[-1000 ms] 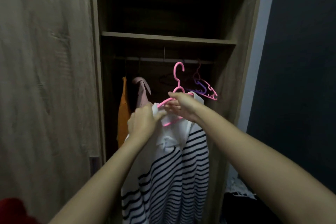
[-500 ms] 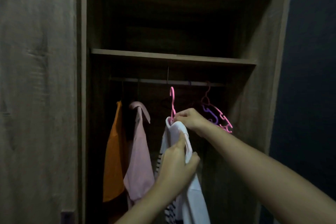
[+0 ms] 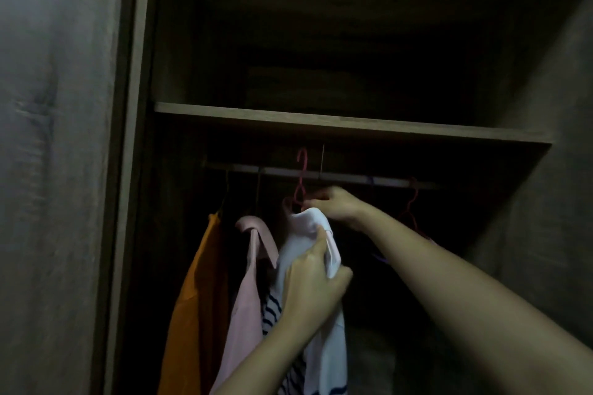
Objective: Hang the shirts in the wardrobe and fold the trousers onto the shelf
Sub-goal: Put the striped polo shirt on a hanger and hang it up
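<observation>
A white shirt with dark stripes hangs on a pink hanger whose hook reaches up to the wardrobe rail. My right hand holds the hanger just under its hook, at the shirt's collar. My left hand grips the white shoulder fabric lower down. A pale pink shirt and an orange garment hang on the rail to the left of it.
A wooden shelf runs above the rail. An empty pink hanger hangs at the right end of the rail. The wardrobe door panel fills the left side. The inside is dark.
Both hands have lifted the striped shirt and its pink hanger higher, and the hook has risen from below the rail to its level. The view has moved closer into the wardrobe.
</observation>
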{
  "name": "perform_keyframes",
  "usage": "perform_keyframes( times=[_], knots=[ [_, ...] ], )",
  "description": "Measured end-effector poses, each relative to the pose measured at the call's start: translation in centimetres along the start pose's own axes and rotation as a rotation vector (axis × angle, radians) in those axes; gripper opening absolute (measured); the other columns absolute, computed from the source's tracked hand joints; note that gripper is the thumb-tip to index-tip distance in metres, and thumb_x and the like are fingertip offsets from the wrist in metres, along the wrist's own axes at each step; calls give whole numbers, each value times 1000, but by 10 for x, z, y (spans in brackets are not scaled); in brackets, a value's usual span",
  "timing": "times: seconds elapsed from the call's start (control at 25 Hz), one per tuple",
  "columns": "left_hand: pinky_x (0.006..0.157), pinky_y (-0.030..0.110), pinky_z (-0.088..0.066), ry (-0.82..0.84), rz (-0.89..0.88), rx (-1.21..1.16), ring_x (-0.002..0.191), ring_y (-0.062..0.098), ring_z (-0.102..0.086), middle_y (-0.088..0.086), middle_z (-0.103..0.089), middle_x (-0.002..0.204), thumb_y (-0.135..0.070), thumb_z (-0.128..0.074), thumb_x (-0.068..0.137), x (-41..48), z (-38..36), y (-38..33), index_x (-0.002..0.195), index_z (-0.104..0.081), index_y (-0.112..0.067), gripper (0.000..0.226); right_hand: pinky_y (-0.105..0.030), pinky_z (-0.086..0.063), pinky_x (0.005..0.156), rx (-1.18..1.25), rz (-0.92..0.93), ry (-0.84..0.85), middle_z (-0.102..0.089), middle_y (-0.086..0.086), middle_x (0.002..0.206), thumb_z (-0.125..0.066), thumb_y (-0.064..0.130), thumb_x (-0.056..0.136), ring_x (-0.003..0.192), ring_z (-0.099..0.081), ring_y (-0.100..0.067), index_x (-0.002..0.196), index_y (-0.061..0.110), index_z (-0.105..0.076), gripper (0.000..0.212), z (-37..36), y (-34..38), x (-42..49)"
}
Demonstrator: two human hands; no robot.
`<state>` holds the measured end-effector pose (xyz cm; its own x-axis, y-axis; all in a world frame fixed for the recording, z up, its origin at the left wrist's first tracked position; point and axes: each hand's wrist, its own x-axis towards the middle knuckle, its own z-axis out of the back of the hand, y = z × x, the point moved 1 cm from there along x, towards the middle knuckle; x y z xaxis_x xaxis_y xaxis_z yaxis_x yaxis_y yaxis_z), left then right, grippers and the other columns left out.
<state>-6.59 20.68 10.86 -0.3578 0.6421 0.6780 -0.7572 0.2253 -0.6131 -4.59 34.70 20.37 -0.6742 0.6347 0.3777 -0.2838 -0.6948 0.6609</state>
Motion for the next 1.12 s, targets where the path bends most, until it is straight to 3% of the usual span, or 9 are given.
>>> perform_keyframes(
  times=[0.16,0.28,0.36,0.48,0.56,0.72,0.84,0.92,1.12],
  knots=[
    [82,22,-44,36,61,-35,101,22,-61,10,-64,111,-19,-57,88,25,-10,31,147,-26,-20,67,-28,-46,83,-69,-46,42,-66,-10,110,-58,17,90,97,-59,-18,111,5,-66,25,-14,-19,29],
    [90,27,-42,85,84,-10,115,27,-54,13,-56,129,-21,-57,87,19,-21,48,145,-29,-18,64,-18,-46,69,-55,-72,53,-65,-16,116,-56,15,91,92,-57,-15,110,3,-66,25,-29,-34,32],
    [91,29,-43,111,76,49,111,26,-56,14,-57,125,-30,-56,86,20,-26,55,147,-24,-16,70,-14,-44,63,-53,-77,40,-65,-16,116,-56,17,91,91,-56,-15,111,3,-66,26,-31,-37,31],
    [91,29,-47,137,50,137,109,21,-58,12,-58,124,-43,-56,88,19,-21,53,150,-11,-15,81,-26,-46,77,-307,-76,-2,-64,-14,118,-52,33,93,102,-60,-23,116,9,-64,35,-26,-34,29],
    [91,30,-49,122,29,113,107,17,-59,10,-59,124,-42,-55,90,12,-8,49,151,-11,-15,80,-32,-47,80,-422,-10,-156,-67,-16,111,-50,33,93,103,-62,-31,110,7,-66,35,-24,-23,23],
    [64,20,-51,34,-18,84,71,4,-61,0,-67,96,-29,-52,92,-20,39,49,151,-11,-22,71,-24,-46,82,-286,286,-388,-73,-5,100,-57,24,88,96,-66,-18,101,15,-71,21,-43,14,-10],
    [81,7,-40,-144,-31,140,98,5,-60,5,-64,121,-19,-53,92,-63,93,68,146,-29,-13,59,-13,-43,75,-135,378,-344,-72,5,90,-57,19,86,85,-63,-3,98,19,-72,18,-92,47,-52],
    [97,14,-34,-211,18,192,119,15,-55,9,-55,134,-18,-52,92,-106,140,94,141,-40,-8,51,-7,-41,70,-66,406,-282,-70,8,85,-58,18,86,79,-61,0,95,20,-72,16,-147,67,-77],
    [100,23,-37,-199,177,494,123,22,-53,13,-56,132,-24,-48,92,-235,257,164,134,-48,-4,46,-6,-41,66,76,365,-20,-72,0,82,-62,13,84,75,-66,-12,89,17,-74,13,-305,114,-134]
  ],
)
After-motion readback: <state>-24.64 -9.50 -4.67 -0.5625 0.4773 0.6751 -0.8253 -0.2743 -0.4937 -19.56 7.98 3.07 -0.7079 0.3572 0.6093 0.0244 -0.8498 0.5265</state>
